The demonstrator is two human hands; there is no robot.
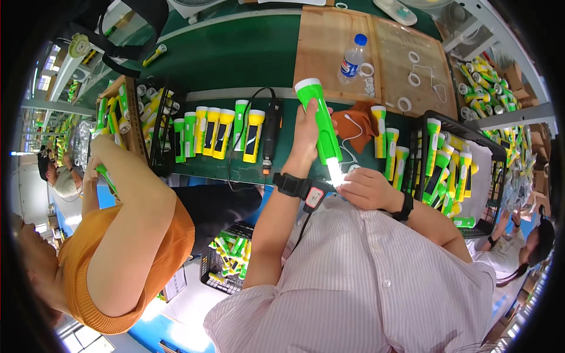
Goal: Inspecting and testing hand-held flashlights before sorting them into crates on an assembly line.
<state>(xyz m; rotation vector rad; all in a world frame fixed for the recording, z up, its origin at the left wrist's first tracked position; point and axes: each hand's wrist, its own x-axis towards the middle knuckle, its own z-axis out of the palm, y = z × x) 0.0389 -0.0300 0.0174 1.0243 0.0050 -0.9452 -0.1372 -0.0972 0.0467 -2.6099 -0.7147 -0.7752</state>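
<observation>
My left hand [306, 132] is wrapped round a green flashlight [327, 140], tilted with its white head up and away from me. The lower end of the flashlight glows bright white. At that glowing end the fingers of my right hand [368, 188] are pinched together; what sits between them is hidden by glare. A thin white cable [356, 141] runs from an orange-brown cloth [355, 120] down to beside my right hand. Left of my left hand, a black power screwdriver [272, 129] hangs upright near several standing yellow and green flashlights [225, 132].
More flashlights [389, 144] stand at right, beside a black crate [497, 176] full of them. A water bottle [352, 60] and white rings [404, 104] lie on a wooden board [329, 41]. A co-worker in an orange top [138, 276] sits close at left, by another crate [160, 150].
</observation>
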